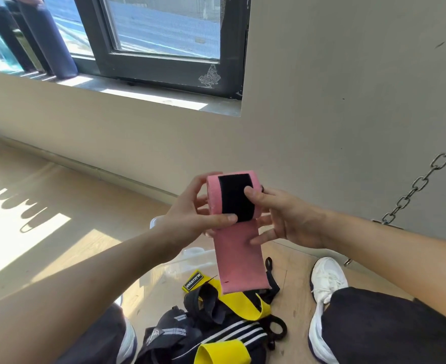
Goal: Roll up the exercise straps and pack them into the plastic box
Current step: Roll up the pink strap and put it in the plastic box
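Observation:
I hold a pink strap [239,261] at chest height, its upper part wound into a roll with a black fastener patch facing me. My left hand [190,216] grips the roll's left side, thumb pressed under the patch. My right hand [282,216] holds the right side, thumb on the patch, fingers behind. The strap's loose tail hangs down from the roll. Below it on the floor lies a heap of black and yellow straps [227,316]. A clear plastic box [174,266] stands on the floor behind the heap, mostly hidden by my left arm and the strap.
I am low on a wooden floor [46,245] with my knees apart; a white shoe [327,285] is at the right. A beige wall and a dark-framed window [164,48] are ahead. A metal chain [421,185] hangs diagonally at the right.

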Demonstrator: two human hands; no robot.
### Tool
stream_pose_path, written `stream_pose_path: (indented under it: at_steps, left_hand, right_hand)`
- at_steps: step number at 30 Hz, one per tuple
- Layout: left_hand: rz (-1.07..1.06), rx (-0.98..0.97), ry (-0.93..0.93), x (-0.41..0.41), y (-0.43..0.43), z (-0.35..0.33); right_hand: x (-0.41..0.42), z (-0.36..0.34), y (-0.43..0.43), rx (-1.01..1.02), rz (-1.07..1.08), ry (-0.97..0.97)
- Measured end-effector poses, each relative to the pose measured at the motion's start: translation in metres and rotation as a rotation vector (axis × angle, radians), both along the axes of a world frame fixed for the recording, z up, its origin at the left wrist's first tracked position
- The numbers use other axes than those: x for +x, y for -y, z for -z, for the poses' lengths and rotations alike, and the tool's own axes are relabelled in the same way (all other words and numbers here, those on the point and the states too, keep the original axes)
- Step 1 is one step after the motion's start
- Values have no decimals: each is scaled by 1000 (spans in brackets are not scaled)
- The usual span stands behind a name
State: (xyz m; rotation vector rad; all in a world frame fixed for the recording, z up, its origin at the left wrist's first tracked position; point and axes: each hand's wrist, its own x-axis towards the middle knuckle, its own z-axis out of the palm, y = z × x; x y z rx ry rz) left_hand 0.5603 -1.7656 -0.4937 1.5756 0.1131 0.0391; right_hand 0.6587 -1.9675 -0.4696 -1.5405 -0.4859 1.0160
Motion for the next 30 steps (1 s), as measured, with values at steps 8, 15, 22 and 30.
stream_pose_path:
  at_steps: [8,15,22,30]
  left_hand:
    - [152,42,-201,0,-5,-3]
    - [127,-32,-286,3,-3,-1]
    - [56,-110,-174,4,-7,4]
    - [19,24,-30,3,-6,14]
  right_hand:
    - [2,3,1,106,60,-4]
    - [5,11,4,147,40,90]
    - [8,13,3,79,-18,77]
    - [6,18,1,-20,-33,-134]
